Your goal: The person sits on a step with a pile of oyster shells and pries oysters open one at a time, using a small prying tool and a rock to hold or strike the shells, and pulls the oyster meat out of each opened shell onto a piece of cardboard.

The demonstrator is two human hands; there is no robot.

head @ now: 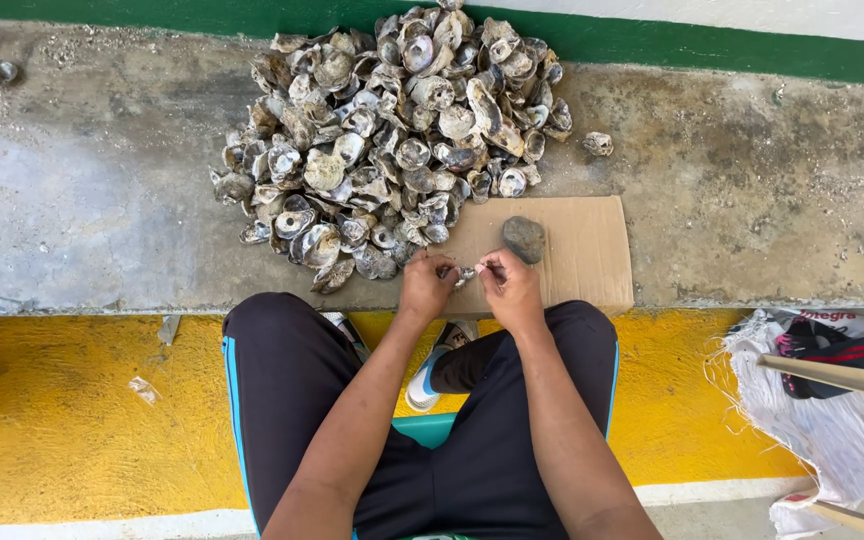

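Outdoor concrete ledge (752,200) serving as worktop — rough, stained, cracked at the left, with a green painted band behind it and a yellow-painted floor (62,420) below. Person seated on a teal stool, dark trousers with blue side stripe.

Nearest: both hands meet at the ledge's front edge. Left hand (426,287) and right hand (510,285) are each pinched closed on one small grey-white shell piece (465,272) held between them, just above the flat brown cardboard sheet (582,260).

On the cardboard, just beyond the hands — a rounded dark grey stone (524,239), lying free.

Farther: a large heap of grey, pearly-lined oyster shells (392,130), touching the cardboard's left corner.

Progress, as judged: one shell in hand, the heap large; no separate sorted pile is visible, so I cannot tell how much is done. A few stray shells (598,143) lie apart.
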